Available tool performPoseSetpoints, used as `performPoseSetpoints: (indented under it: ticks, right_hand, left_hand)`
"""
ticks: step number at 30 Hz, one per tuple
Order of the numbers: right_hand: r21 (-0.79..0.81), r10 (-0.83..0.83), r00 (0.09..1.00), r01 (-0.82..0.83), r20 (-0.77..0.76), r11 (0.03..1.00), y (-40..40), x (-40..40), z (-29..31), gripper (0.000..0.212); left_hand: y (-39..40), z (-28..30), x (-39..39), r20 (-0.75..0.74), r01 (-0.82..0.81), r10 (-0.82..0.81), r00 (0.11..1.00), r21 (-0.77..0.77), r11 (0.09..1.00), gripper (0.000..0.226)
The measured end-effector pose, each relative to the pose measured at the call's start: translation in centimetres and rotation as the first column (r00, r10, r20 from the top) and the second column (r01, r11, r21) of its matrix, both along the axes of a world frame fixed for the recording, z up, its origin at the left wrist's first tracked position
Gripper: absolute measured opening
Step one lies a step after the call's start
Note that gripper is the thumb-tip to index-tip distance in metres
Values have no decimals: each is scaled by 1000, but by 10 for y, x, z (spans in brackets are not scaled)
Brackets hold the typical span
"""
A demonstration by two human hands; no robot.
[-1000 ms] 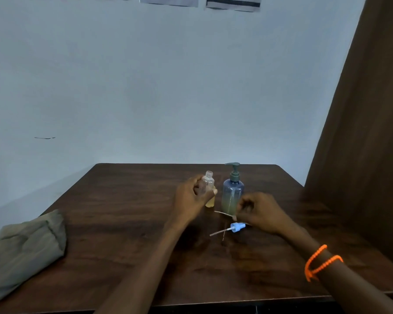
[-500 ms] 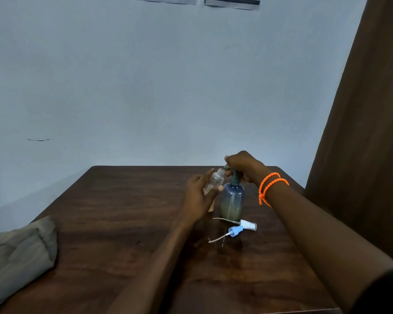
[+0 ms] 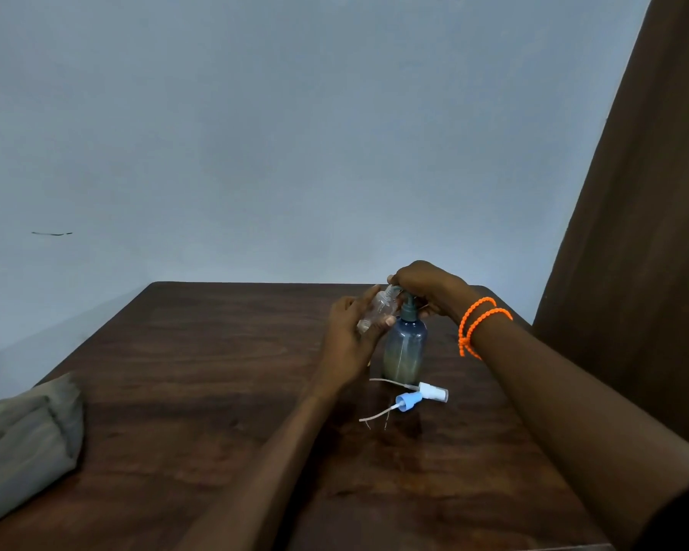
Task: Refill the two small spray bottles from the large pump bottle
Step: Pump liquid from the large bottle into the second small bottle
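Right hand (image 3: 426,286) clamped on pump bottle (image 3: 404,346) head — left hand (image 3: 351,336) grips small spray bottle (image 3: 376,308) tilted, mouth at spout to catch flow.

A single head-worn wide-angle camera looks forward and slightly down across a dark wooden table (image 3: 215,391) toward a pale wall (image 3: 295,133), the far table edge near mid-frame.

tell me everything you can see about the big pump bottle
The pump bottle stands upright on the wooden table, far side, middle right. Its body looks like translucent blue-grey plastic with yellowish liquid low inside and a thin tube down the middle; the pump top is dark green. The right hand covers the pump head. The left hand holds a small clear bottle at its spout.
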State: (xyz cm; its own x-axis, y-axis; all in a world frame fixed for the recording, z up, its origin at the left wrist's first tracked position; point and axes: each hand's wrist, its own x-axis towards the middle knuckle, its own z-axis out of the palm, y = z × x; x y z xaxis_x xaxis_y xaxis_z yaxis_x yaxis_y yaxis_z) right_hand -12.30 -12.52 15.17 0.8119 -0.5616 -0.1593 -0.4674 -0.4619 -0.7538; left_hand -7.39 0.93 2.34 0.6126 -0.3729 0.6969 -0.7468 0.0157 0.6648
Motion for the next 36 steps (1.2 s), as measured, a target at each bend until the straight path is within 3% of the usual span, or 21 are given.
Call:
performPoseSetpoints:
  ticks: [8, 14, 23, 30, 33, 36]
  right_hand:
    - [8, 58, 998, -58, -17, 998, -5, 1, -4, 18]
    - [-74, 123, 991, -126, -46, 989, -10, 7, -8, 34]
    - [-26, 176, 977, -180, -117, 983, -8, 6, 0, 21]
    - [218, 149, 989, -144, -10, 965, -16, 10, -16, 17]
    - [150, 197, 974, -180, -110, 972, -16, 10, -6, 21]
    - [72, 162, 982, -155, -99, 985, -17, 14, -7, 20]
  left_hand:
    - [-5, 2, -11, -42, 3, -3, 999, 4, 1000, 54]
    - [-1, 1, -16, -52, -32, 33, 998, 15, 999, 50]
    - [2, 2, -23, 8, -75, 76, 997, -71, 995, 47]
    - [7, 4, -23, 57, -104, 106, 993, -45, 994, 41]
    - [7, 7, -26, 49, -97, 100, 994, -63, 993, 39]
    - [7, 7, -27, 42, -96, 98, 994, -55, 994, 42]
